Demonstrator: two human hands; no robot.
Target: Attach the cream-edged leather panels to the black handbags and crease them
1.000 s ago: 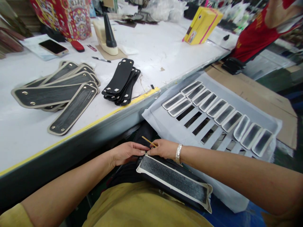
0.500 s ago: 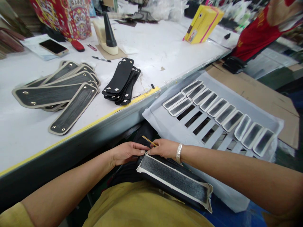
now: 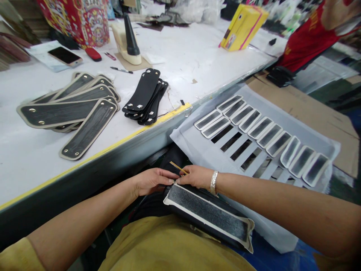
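A black bag-like piece (image 3: 207, 212) with a pale, turned-up border lies on my lap, tilted down to the right. At its upper left corner my left hand (image 3: 154, 181) is closed, thumb and fingers pinching the edge. My right hand (image 3: 195, 177), with a silver bracelet at the wrist, meets it there and presses the same corner with its fingertips. A thin yellow stick (image 3: 178, 167) juts out to the left from between the right hand's fingers. The fingertips partly hide the corner.
Beige-edged black panels (image 3: 67, 109) and a stack of black strips (image 3: 143, 96) lie on the white table (image 3: 180, 67). Right of my hands, pale-edged pieces rest on a white sheet (image 3: 194, 150). A phone (image 3: 64, 56) and yellow box (image 3: 244, 28) are farther back. A person in red (image 3: 307, 37) stands right.
Both hands keep their hold at the corner, and the piece stays in place. Only the camera view has shifted very slightly.
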